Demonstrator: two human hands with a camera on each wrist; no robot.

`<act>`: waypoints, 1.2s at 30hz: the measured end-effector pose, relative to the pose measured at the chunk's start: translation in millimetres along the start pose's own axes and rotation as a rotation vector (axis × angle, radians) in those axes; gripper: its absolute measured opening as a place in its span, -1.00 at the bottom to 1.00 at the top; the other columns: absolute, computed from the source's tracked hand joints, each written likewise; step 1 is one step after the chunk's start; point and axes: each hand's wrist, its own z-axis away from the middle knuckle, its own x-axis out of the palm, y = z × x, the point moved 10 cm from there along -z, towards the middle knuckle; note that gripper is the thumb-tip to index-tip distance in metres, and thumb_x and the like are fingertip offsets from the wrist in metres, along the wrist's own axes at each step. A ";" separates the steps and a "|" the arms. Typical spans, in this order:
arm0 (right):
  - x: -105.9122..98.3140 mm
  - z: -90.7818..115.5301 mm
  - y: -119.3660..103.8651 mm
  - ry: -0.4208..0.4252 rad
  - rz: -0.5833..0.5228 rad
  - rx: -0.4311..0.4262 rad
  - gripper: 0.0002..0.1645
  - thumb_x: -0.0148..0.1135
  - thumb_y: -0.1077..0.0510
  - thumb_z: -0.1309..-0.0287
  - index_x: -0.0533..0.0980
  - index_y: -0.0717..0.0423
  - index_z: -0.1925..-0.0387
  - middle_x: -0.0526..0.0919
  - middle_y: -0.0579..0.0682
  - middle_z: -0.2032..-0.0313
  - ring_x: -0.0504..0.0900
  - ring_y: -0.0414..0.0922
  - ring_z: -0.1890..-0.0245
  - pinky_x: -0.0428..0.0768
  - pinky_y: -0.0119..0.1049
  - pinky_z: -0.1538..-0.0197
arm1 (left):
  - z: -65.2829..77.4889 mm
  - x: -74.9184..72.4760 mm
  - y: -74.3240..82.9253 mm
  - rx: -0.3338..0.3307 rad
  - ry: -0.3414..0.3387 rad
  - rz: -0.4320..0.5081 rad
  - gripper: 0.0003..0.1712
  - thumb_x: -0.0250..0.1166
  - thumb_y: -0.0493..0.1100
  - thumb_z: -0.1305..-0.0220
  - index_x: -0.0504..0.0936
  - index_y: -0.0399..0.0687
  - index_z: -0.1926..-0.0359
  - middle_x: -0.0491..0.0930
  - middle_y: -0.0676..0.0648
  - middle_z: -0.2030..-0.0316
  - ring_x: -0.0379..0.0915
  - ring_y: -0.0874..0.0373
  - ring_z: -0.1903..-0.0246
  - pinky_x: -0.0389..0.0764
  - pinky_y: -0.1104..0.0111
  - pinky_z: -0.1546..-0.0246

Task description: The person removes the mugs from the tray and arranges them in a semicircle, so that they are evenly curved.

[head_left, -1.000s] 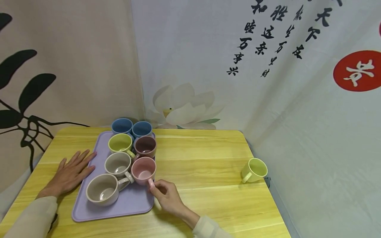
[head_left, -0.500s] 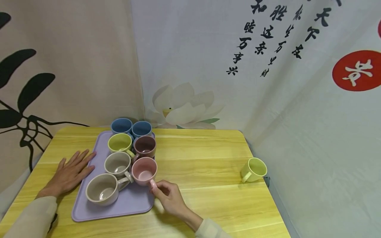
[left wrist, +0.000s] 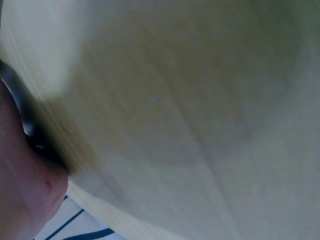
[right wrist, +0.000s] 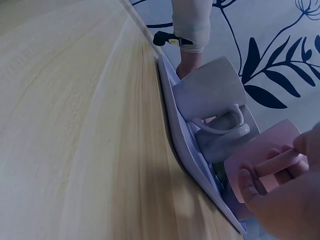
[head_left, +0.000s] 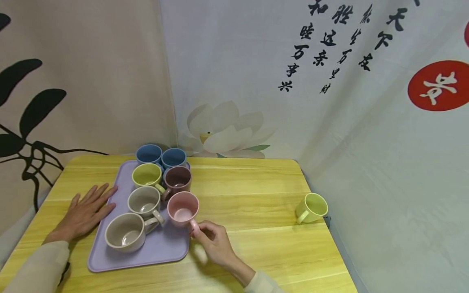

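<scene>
My right hand (head_left: 216,244) pinches the handle of a pink mug (head_left: 183,209), which overlaps the right side of the lilac tray (head_left: 168,254). In the right wrist view, thumb and fingers close round that pink mug's handle. My left hand (head_left: 82,213) lies flat with spread fingers, fingertips at the tray's left edge. Left of the pink mug are two beige mugs, a larger one (head_left: 124,236) in front and another (head_left: 144,201) behind. Behind the pink one stands a maroon mug (head_left: 177,179).
Farther back on the tray are a yellow-green mug (head_left: 146,175) and two blue mugs, one at left (head_left: 148,154) and one at right (head_left: 174,157). Another yellow-green mug (head_left: 311,208) stands near the right edge of the wooden table (head_left: 249,183). A printed curtain (head_left: 227,61) hangs behind.
My right hand has shifted right, carrying the pink mug away from the beige mugs and opening a gap between them. The left hand has stayed in place.
</scene>
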 end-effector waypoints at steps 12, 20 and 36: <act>-21.1 7.7 -4.6 0.034 0.004 -0.037 -0.71 0.24 0.29 -0.63 0.68 0.54 -0.01 0.76 0.60 0.03 0.89 0.10 0.04 0.88 -0.20 -0.21 | -0.1 3.1 -5.8 -0.023 -0.034 0.006 -0.15 -0.08 0.35 -0.80 -0.06 0.26 -0.88 -0.16 -0.33 -0.85 -0.46 -0.52 -0.82 -0.63 -0.58 -0.64; -38.9 10.5 -6.3 0.077 -0.012 -0.034 -0.71 0.24 0.31 -0.63 0.66 0.57 -0.03 0.73 0.63 0.01 0.89 0.07 0.00 0.87 -0.17 -0.24 | 0.2 2.5 -5.8 -0.015 -0.023 0.016 -0.15 -0.07 0.34 -0.80 -0.05 0.27 -0.88 -0.16 -0.31 -0.86 -0.47 -0.50 -0.83 -0.71 -0.51 -0.66; -75.1 15.5 -6.1 0.183 0.017 -0.041 -0.75 0.25 0.32 -0.62 0.67 0.53 0.00 0.75 0.62 -0.03 0.90 0.05 0.00 0.87 -0.21 -0.22 | 1.1 1.9 -2.5 -0.027 -0.039 0.004 -0.14 -0.09 0.34 -0.81 -0.07 0.24 -0.88 -0.15 -0.35 -0.84 -0.45 -0.54 -0.81 -0.62 -0.58 -0.64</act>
